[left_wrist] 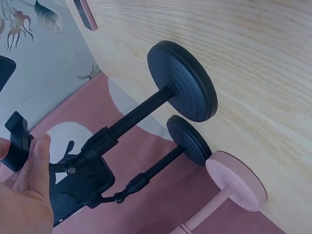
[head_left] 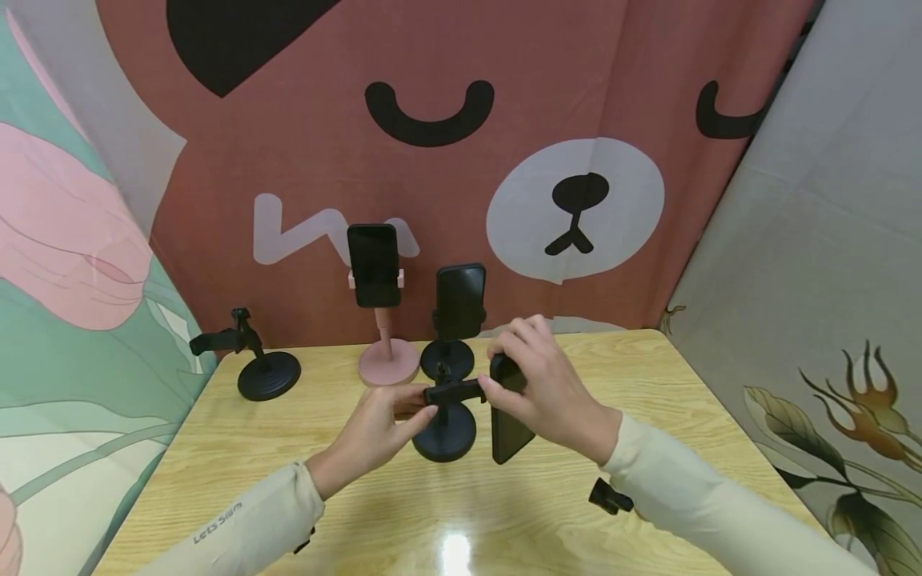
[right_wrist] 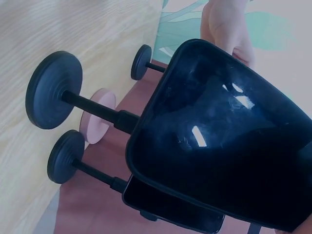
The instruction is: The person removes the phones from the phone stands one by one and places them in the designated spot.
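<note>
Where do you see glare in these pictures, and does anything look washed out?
Head view: a bright glare spot on the near part of the table; right wrist view: white streaks reflecting off the held phone, and the patterned curtain behind looks washed out; left wrist view: no such bright spot, the wood looking paler than in the head view.

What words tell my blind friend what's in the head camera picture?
A person's left hand holds the clamp of a black phone stand while the right hand holds a black smartphone beside it. Behind, a pink stand and another black stand each hold a smartphone; a third black stand, at left, has none.
</note>
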Motion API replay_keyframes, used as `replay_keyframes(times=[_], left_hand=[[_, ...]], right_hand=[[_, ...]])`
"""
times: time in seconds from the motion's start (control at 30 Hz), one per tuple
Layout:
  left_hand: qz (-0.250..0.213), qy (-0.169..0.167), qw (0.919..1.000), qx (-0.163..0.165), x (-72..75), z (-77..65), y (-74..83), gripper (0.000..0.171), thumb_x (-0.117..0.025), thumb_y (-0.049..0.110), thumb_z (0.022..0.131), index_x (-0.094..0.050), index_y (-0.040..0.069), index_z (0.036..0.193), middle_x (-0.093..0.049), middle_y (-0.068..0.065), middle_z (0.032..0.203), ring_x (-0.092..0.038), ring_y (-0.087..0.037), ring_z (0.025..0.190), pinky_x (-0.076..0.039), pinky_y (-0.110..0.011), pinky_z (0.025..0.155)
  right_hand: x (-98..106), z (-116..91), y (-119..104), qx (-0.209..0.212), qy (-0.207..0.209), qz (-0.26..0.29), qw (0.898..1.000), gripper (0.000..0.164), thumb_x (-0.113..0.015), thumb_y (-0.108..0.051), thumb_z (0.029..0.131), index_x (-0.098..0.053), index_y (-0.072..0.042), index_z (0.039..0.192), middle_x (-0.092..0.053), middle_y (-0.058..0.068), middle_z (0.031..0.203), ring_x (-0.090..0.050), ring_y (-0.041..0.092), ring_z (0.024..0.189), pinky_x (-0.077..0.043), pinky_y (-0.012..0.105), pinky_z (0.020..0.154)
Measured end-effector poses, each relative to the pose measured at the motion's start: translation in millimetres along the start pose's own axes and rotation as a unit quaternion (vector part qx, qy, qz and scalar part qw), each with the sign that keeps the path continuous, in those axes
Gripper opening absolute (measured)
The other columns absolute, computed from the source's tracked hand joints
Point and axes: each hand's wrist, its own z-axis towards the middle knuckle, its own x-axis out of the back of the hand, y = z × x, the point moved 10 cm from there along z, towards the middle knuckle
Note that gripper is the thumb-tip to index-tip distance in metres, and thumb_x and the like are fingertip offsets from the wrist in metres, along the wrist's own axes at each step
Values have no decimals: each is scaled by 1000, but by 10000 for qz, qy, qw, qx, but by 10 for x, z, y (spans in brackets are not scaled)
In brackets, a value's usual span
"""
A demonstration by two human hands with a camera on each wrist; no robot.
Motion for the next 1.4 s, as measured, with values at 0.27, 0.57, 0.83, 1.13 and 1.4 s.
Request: replay_keyframes(times=[0.27,0.57,0.83,1.13,1.4], left_hand=[[-217,63,9995,213,6,-10,-49,26,-71,16,96,-72,2,119,-78,-12,103,-76,-20,94,-63,-27,81],[-979,12,9932,627,-26,-31,-146,31,-68,19,98,-68,3,125,-76,-13,99,-76,-13,87,-62,-25,81],[-1314,-25,9886,732,-54,-44,-161,34,-66,16,99,-64,0,130,-75,-19,105,-75,-9,87,-63,-26,80],[-1606,-136,9841,741,-76,-58,-148,36,-64,14,101,-62,-1,133,-74,-21,106,-75,-17,87,-64,-29,78],[-2276,-239,9690,931,-134,-81,-193,37,-57,14,104,-53,-5,137,-70,-29,112,-77,-20,83,-65,-33,74]], right_hand=[[9,-68,136,-247,-73,-64,9996,17,-75,-19,87,-60,-13,92,-56,-2,89,-40,15,87,-35,31,71],[0,-149,253,-446,-141,-163,9988,18,-76,-18,86,-60,-12,92,-57,0,93,-41,17,90,-35,32,72],[-46,-242,393,-698,-301,-285,9967,17,-76,-19,88,-61,-12,92,-58,-1,91,-37,15,84,-33,29,69],[-123,-392,602,-1000,-471,-446,9929,15,-74,-21,89,-62,-13,91,-59,-1,91,-41,15,87,-36,31,70],[-142,-449,678,-1080,-495,-493,9917,15,-75,-21,89,-62,-14,92,-59,-2,91,-40,15,86,-36,30,70]])
